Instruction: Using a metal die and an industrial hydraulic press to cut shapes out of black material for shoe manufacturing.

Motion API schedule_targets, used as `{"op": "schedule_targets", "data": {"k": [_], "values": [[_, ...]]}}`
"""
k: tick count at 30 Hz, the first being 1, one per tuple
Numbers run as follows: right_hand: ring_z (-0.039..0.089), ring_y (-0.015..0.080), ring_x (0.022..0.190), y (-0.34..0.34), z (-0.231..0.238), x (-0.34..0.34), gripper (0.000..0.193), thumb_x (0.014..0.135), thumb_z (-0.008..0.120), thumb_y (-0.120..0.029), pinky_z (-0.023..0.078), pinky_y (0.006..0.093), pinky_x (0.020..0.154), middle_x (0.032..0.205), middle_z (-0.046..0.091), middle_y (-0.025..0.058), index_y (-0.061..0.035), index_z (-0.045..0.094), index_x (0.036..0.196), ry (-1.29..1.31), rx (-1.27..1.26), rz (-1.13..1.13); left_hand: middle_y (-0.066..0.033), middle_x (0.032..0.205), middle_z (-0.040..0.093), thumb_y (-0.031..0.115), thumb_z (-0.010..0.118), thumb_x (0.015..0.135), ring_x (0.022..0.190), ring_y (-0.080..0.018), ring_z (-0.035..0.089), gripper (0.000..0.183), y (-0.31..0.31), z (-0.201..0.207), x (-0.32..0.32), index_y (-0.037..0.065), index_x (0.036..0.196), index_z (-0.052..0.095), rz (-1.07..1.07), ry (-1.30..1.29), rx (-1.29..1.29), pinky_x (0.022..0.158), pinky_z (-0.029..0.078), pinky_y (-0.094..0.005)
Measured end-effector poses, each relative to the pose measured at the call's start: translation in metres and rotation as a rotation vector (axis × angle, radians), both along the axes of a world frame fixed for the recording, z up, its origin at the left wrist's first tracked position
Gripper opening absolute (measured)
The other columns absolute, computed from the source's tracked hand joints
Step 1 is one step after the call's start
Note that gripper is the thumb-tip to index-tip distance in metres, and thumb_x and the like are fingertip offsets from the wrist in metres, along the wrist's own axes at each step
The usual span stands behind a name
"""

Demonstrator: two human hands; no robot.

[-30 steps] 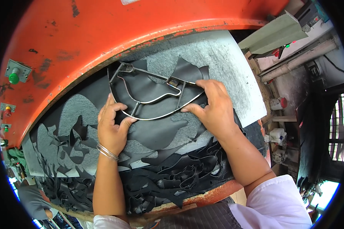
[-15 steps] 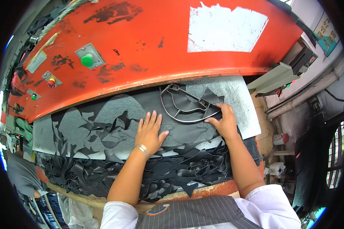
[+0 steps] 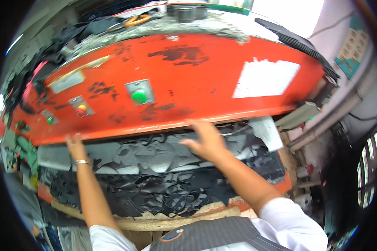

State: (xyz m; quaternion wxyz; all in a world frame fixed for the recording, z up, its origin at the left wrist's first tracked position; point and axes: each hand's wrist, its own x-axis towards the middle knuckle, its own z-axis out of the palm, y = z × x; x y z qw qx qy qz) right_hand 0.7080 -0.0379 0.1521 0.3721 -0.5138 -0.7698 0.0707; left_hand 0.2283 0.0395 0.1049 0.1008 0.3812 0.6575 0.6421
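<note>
My left hand [image 3: 76, 149] is stretched out over the left part of the pale cutting board [image 3: 50, 157], its fingertips close to the lower edge of the red machine beam [image 3: 113, 125]. Nothing is in it. My right hand [image 3: 207, 142] is spread and slightly blurred, held near the same edge toward the right. Beside it, the curved metal rim of a cutting die [image 3: 234, 130] shows; the rest is hidden by the beam and the hand. Black leather [image 3: 255, 143] with cut-out gaps lies on the board.
Black leather scraps [image 3: 184, 194] heap along the board's near side. On the beam's front are a green push button [image 3: 139, 97], a red one [image 3: 81, 110] and a white paper sheet [image 3: 266, 79]. Orange-handled scissors [image 3: 137, 20] lie on top of the machine.
My left hand has moved left, off the leather. My right hand has let go of the die and shifted left. The view has tilted up, and the beam now hides most of the die.
</note>
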Motion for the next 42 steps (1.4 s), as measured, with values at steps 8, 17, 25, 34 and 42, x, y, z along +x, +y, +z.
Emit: {"op": "schedule_targets", "data": {"k": [8,17,25,34,42], "values": [[0.065,0.034,0.076,0.031,0.066,-0.11,0.039,0.082,0.069,-0.03,0.049,0.0461,0.061,0.091,0.065,0.0133,-0.0055,0.048,0.104,0.209,-0.01,0.041,-0.022,0.152,0.027,0.02,0.054,0.093,0.141,-0.0311,0.027,0.065,-0.003,0.058,-0.144,-0.003,0.147,0.025,0.047,0.302,0.014,0.114,0.022,-0.0371],[0.061,0.0335,0.093,-0.168,-0.041,-0.029,0.045,0.079,0.068,-0.044,0.049,0.0449,0.077,0.096,0.061,0.0142,-0.0063,0.056,0.101,-0.205,-0.378,0.505,-0.0108,0.08,0.071,0.014,0.067,0.082,0.074,-0.0189,0.067,0.012,-0.242,-0.018,0.135,0.003,0.082,0.071,-0.674,0.303,-0.385,0.069,0.052,-0.0324],[0.056,0.0285,0.095,-0.25,-0.097,0.003,0.044,0.057,0.082,-0.02,0.05,0.0386,0.078,0.093,0.058,0.0103,-0.0048,0.06,0.092,-0.331,-0.314,0.184,-0.0091,0.076,0.061,0.021,0.068,0.077,0.073,-0.0306,0.058,0.011,-0.316,-0.04,0.253,0.009,0.077,0.07,-0.847,0.752,-0.262,0.065,0.048,-0.0406],[0.057,0.0287,0.101,-0.224,-0.076,0.031,0.044,0.064,0.08,-0.026,0.048,0.0374,0.087,0.102,0.062,0.0114,-0.0043,0.064,0.099,-0.299,-0.45,0.363,-0.0116,0.072,0.063,0.028,0.072,0.075,0.074,-0.0313,0.06,0.021,-0.294,-0.031,0.258,0.007,0.071,0.072,-0.904,0.723,-0.452,0.069,0.049,-0.0413],[0.058,0.0341,0.1,-0.067,-0.054,0.103,0.038,0.081,0.069,-0.031,0.046,0.0436,0.085,0.104,0.062,0.015,-0.0053,0.063,0.108,-0.166,-0.161,0.014,-0.0155,0.087,0.066,0.025,0.066,0.083,0.082,-0.0328,0.064,0.023,-0.161,0.011,0.324,0.004,0.092,0.069,-1.05,0.582,-0.231,0.073,0.05,-0.0383]]}}
